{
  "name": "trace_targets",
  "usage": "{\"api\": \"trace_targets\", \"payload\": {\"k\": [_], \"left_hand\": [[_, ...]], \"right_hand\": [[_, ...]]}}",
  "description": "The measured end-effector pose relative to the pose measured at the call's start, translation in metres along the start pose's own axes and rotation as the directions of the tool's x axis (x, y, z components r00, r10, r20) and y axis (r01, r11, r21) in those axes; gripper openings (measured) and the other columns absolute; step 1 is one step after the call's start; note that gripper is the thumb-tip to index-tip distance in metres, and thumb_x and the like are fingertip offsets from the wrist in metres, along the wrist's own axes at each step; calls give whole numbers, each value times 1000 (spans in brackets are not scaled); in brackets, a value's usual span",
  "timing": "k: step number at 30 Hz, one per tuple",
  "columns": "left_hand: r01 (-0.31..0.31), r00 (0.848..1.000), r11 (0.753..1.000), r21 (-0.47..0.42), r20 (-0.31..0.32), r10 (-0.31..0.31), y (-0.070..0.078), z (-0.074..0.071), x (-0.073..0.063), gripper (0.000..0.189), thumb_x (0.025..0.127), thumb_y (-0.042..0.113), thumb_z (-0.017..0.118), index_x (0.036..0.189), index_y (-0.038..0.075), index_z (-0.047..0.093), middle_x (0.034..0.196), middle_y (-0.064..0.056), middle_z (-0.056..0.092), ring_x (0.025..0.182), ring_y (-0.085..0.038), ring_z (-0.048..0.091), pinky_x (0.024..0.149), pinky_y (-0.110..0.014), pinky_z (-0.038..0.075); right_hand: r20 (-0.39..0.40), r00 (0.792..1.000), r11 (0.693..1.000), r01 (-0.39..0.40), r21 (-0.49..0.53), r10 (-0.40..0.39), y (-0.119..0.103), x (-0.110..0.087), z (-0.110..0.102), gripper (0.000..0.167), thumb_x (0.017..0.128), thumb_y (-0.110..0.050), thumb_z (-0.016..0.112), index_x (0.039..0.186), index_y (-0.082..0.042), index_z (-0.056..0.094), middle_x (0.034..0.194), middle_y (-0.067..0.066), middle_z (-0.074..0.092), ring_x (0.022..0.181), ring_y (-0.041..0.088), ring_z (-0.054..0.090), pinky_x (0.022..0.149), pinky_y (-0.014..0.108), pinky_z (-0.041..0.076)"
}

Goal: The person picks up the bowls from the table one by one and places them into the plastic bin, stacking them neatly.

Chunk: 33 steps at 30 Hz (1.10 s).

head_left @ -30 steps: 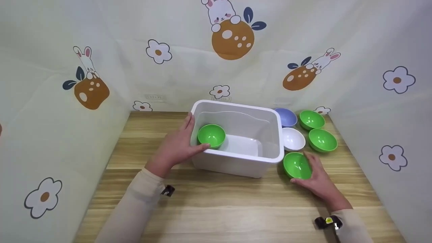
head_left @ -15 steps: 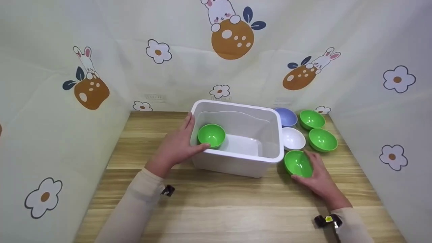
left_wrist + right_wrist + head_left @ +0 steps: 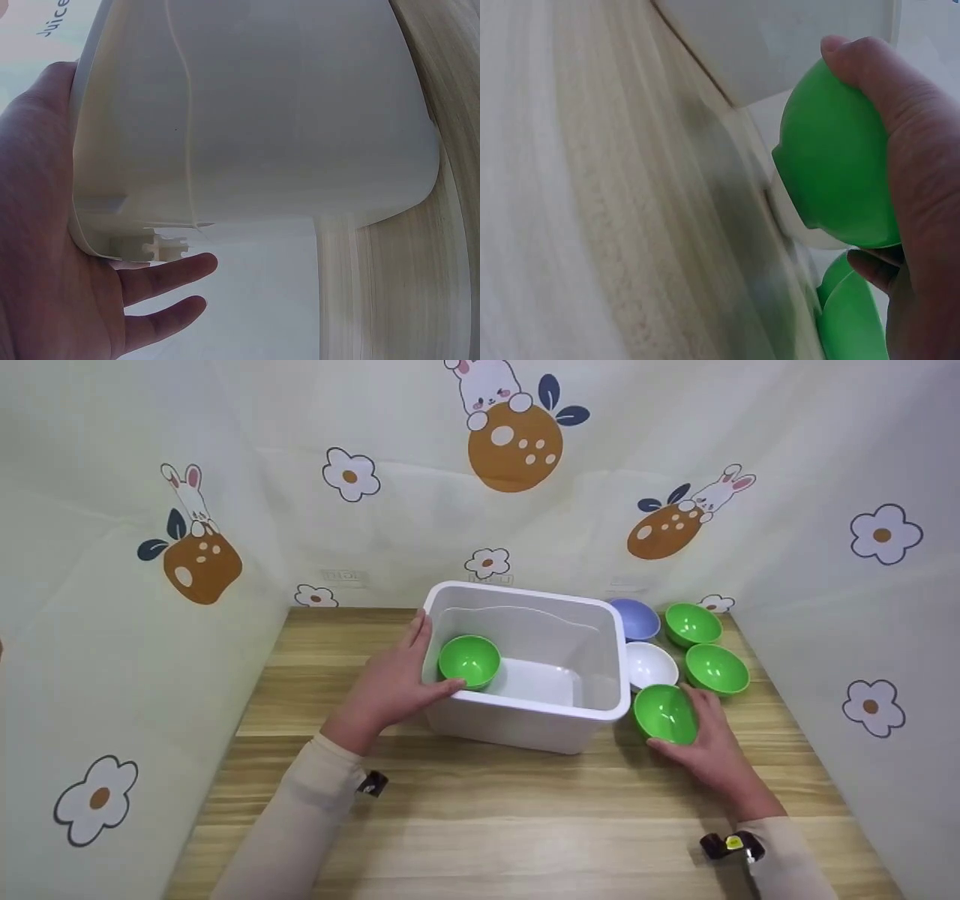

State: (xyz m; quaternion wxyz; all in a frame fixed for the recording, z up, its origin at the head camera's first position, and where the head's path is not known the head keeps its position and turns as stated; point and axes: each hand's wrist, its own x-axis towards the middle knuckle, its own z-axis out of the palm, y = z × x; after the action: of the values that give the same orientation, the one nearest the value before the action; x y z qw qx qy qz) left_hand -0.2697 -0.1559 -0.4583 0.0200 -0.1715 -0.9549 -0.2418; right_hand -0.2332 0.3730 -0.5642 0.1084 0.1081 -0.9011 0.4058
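Observation:
My left hand [image 3: 390, 682] rests against the left end of a white plastic tub [image 3: 525, 727]. Its thumb lies along the front rim; in the left wrist view, two straight fingers [image 3: 169, 279] stick out past the wall. Inside the tub, at its left end, sits a green bowl [image 3: 470, 662]. My right hand [image 3: 712, 754] holds another green bowl [image 3: 666, 714] by its side, thumb in front and fingers behind. In the right wrist view this held bowl [image 3: 832, 150] is raised off the table and tilted. Some right fingers are hidden behind it.
A white bowl [image 3: 651, 666] and a blue bowl [image 3: 636, 620] stand close to the tub's right side. Two more green bowls [image 3: 717, 669] [image 3: 693, 624] are farther right. A patterned cloth [image 3: 405, 525] walls in the wooden table [image 3: 510, 825].
My right hand has moved slightly away from me with the green bowl, which now overlaps the white bowl's near edge. The left hand and the tub have stayed in place.

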Motion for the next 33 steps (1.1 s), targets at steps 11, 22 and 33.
{"api": "trace_targets", "payload": {"k": [11,22,33], "left_hand": [[9,1000,1000,-6,3,-9,-2,3,1,133,89,92,59,177,4,13,185,-15,7,151,-53,47,116,-67,48],[-2,1000,1000,-4,-9,2,1,1,0,130,91,85,65,177,3,13,185,-16,8,144,-55,54,112,-67,51],[3,1000,1000,-1,-7,-3,-1,1,0,133,89,91,60,177,3,13,185,-16,8,147,-55,50,113,-70,48]], "right_hand": [[-25,999,999,-44,-9,43,-15,4,-5,113,79,-30,104,164,7,40,155,29,41,144,50,43,120,77,32],[-60,997,999,-47,3,47,-32,19,-17,115,79,-28,103,166,7,37,151,30,43,144,50,43,121,75,32],[-54,997,998,-56,28,57,-49,26,-24,113,83,-26,101,168,7,34,158,30,40,150,51,37,124,75,28]]}}
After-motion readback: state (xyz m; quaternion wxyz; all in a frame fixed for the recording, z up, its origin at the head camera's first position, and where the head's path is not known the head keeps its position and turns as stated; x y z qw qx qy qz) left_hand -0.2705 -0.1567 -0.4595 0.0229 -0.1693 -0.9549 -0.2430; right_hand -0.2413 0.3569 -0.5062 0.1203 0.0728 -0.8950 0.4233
